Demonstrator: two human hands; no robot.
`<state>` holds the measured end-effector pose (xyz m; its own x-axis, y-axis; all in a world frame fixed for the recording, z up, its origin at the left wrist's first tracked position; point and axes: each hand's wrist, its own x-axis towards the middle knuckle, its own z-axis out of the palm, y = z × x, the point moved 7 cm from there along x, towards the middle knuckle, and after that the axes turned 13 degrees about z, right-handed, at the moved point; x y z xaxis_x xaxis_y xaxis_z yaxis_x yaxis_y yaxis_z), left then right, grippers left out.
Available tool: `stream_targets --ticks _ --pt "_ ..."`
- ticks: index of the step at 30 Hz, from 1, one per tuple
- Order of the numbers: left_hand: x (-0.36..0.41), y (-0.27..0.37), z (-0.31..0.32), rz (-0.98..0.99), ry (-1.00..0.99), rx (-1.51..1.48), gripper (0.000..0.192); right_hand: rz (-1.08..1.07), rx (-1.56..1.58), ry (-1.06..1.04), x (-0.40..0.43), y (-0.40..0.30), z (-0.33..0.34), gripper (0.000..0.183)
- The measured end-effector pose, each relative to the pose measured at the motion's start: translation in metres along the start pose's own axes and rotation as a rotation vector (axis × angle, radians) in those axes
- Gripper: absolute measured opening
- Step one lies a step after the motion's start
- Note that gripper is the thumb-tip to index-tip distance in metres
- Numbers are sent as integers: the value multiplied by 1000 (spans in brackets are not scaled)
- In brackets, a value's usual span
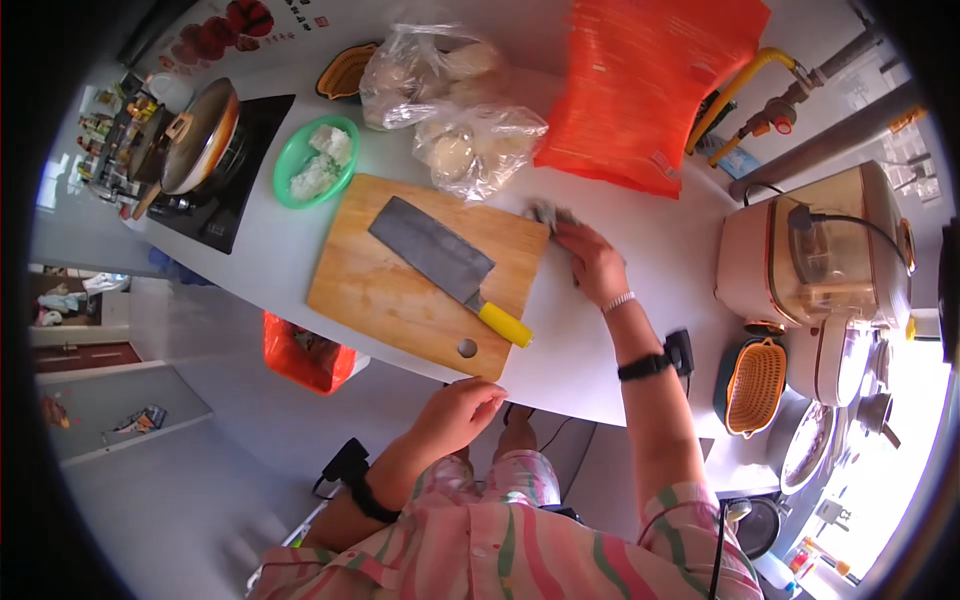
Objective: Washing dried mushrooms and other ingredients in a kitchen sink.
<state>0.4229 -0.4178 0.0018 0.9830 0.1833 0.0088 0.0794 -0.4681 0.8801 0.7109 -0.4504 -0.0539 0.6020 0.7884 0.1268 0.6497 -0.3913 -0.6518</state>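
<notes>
My right hand [596, 259] presses a crumpled grey cloth [555, 215] onto the white countertop, just beyond the right edge of a wooden cutting board [390, 300]. The cloth is partly hidden under my fingers and blurred. On the board lies a cleaver [431, 244] with a wide dark blade and a yellow handle, which points towards the near right corner. My left hand [461, 412] hangs at the counter's front edge, near the board's close corner, with its fingers curled and nothing visible in them. Whether it touches the edge is unclear.
Behind the board are a green bowl [285, 169] of white food, clear plastic bags [480, 150] of round pale items and a red bag [622, 97]. A wok [202, 142] sits on the left cooktop. At right stand an appliance [810, 247] and a yellow basket [756, 386].
</notes>
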Motion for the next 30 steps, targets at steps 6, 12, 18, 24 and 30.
stream_targets --ticks 6,12,18,24,30 --pt "-14 -11 -4 94 18 -28 14 35 -2 -35 -150 -42 5 41" --pt "-49 -30 -10 83 -30 -40 14 -135 163 -233 -250 -122 78 32" --pt "-134 -73 -139 -199 396 136 9 -212 178 -73 -162 -260 120 40" --pt "-196 -85 -198 -195 566 74 9 -462 40 -77 -122 -300 233 42" --pt "-240 -106 -217 -233 617 31 14 -244 190 -32 10 -399 312 36"
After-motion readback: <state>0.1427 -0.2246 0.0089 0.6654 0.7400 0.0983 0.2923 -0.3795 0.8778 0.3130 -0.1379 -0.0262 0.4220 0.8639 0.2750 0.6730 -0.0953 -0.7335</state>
